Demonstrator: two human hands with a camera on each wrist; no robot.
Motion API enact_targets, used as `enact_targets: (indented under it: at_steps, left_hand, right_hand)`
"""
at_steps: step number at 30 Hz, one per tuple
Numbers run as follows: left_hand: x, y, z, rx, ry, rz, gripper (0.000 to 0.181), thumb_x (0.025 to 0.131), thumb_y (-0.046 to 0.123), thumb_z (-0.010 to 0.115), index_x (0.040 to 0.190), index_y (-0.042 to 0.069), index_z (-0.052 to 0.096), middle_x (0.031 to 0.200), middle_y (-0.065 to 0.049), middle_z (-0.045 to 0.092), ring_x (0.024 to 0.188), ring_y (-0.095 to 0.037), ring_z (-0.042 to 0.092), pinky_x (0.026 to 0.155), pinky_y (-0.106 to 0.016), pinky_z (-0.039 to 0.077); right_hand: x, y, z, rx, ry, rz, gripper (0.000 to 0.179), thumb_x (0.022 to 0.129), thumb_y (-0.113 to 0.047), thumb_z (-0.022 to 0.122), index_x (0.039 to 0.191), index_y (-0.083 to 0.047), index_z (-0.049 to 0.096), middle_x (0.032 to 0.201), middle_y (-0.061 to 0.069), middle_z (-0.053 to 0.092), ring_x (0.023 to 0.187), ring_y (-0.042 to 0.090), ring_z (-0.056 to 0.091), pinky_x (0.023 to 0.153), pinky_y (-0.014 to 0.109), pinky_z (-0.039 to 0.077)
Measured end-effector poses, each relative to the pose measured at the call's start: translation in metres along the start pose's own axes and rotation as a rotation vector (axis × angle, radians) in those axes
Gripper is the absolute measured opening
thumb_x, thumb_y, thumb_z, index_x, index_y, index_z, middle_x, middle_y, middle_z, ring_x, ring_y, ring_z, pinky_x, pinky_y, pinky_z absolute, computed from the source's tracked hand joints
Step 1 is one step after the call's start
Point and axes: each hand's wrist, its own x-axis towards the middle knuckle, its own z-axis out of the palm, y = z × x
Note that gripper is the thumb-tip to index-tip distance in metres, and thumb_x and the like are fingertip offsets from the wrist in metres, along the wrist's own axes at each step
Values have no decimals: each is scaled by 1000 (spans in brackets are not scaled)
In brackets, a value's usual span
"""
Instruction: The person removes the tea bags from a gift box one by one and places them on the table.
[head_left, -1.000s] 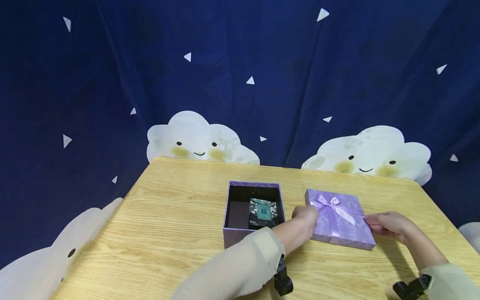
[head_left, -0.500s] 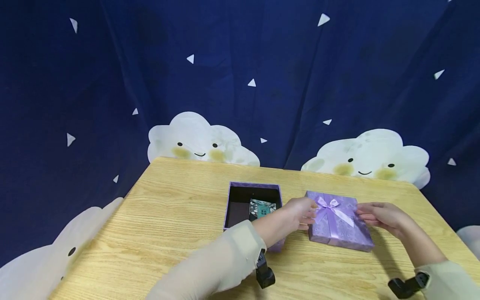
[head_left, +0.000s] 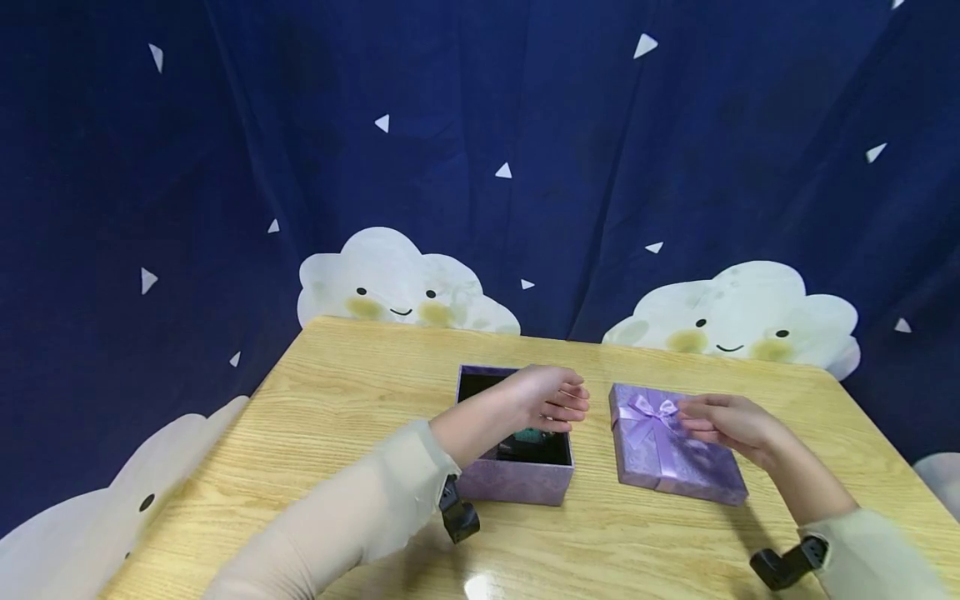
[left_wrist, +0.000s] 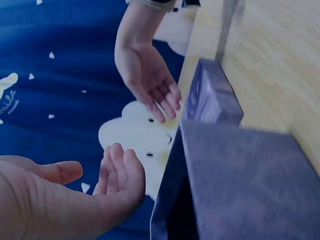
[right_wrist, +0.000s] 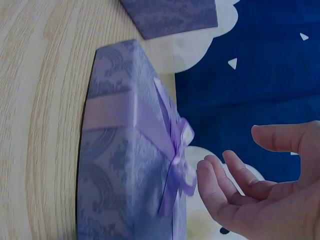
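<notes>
Wood tbl (head_left: 352,400); navy cloth (head_left: 450,67) behind, w/ wht clouds (head_left: 393,267).

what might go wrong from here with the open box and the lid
In the head view, the left hand partly hides the teal-labelled item inside the box, so it might get bumped unseen. The right hand is close to the bow on the lid and could snag it.

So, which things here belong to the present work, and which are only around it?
Seemingly in the work: open box, bow-tied lid, packet inside the box, left hand, right hand.

Only around it: table, curtain, left wrist camera, right wrist camera.
</notes>
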Motion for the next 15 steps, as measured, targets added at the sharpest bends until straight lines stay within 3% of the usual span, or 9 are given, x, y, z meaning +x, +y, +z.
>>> enact_targets:
  at_steps: [3,8,12,15]
  left_hand:
    - [-2,1,-16,-11,9,-11,29,98,23,49,106,1,67,85,-3,65,98,-22,68,93,-36,56]
    - [1,-4,-40,-23,23,-14,34,99,21,46,116,-2,62,86,-3,61,84,-16,63,96,-36,55]
    - [4,-10,-54,-26,39,-29,33,99,21,45,114,-3,62,81,-3,60,74,-14,60,99,-37,53]
    - [5,-14,-62,-18,59,-44,35,99,23,45,115,-4,60,86,-6,62,77,-16,61,101,-38,52]
  right_hand:
    - [4,-4,6,19,-18,-15,65,101,-19,47,138,26,18,99,-9,66,87,-2,66,82,19,57]
    - [10,-8,15,76,-50,-31,60,101,-15,45,137,26,20,95,-10,67,84,-2,66,80,18,57]
    - [15,-11,24,95,-81,-48,56,100,-14,47,135,25,27,95,-9,68,84,-1,67,80,19,58]
    - [19,-14,30,117,-115,-60,53,99,-14,49,133,23,33,96,-8,68,86,0,68,83,21,58]
